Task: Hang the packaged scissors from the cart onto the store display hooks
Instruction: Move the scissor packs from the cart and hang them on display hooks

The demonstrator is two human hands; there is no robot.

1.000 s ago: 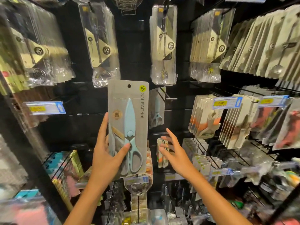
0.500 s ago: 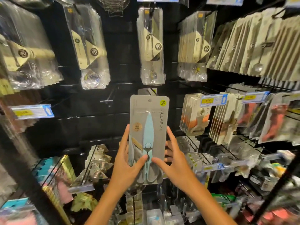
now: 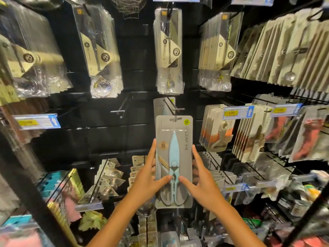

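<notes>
I hold a grey card pack of light-blue scissors (image 3: 174, 157) upright in front of the black display wall. My left hand (image 3: 147, 180) grips its left edge, thumb on the front, fingers behind. My right hand (image 3: 201, 184) grips the right edge the same way. The pack's hang slot sits at the tip of a black display hook (image 3: 173, 108). Another scissors pack (image 3: 163, 106) hangs further back on that hook. The cart is out of view.
An empty hook (image 3: 122, 108) juts out to the left. Clear-bagged cutlery packs (image 3: 169, 50) hang above, carded utensils (image 3: 277, 50) at upper right. Peeler packs (image 3: 215, 129) and price tags (image 3: 237, 112) are at the right. Small packs (image 3: 106, 182) crowd the lower hooks.
The pack moved right and toward the hook, its slot now reaching the hook's tip. My right hand came in and took the pack's right edge. The camera has moved closer.
</notes>
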